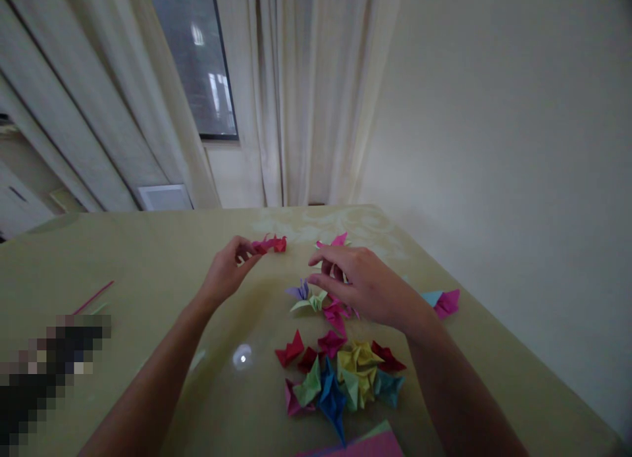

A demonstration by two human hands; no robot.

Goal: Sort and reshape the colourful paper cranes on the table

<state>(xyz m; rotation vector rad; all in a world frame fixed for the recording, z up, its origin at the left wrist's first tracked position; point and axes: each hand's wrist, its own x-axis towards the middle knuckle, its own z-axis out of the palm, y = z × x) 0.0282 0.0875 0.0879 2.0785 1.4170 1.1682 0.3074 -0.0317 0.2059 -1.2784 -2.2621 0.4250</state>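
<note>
At the far part of the table, my left hand [228, 270] pinches the edge of a pink and red folded-paper group [270, 245], which looks like origami cranes; where one ends and another begins is hard to tell. My right hand [363, 282] is above other paper cranes, fingers and thumb apart with nothing visible between them. Below it lie a purple crane [299, 290], a pale green crane [312, 303] and a magenta crane [336, 315], partly covered by the hand. Just beyond it shows another pink crane [340, 239].
Nearer me, a cluster holds several folded papers, including a blue one [332, 396] and a yellow one [360, 358]. Paper sheets [375, 442] lie at the front edge. A blue and magenta piece [447, 302] is at right. A thin pink stick [93, 297] lies left, beside a pixelated patch.
</note>
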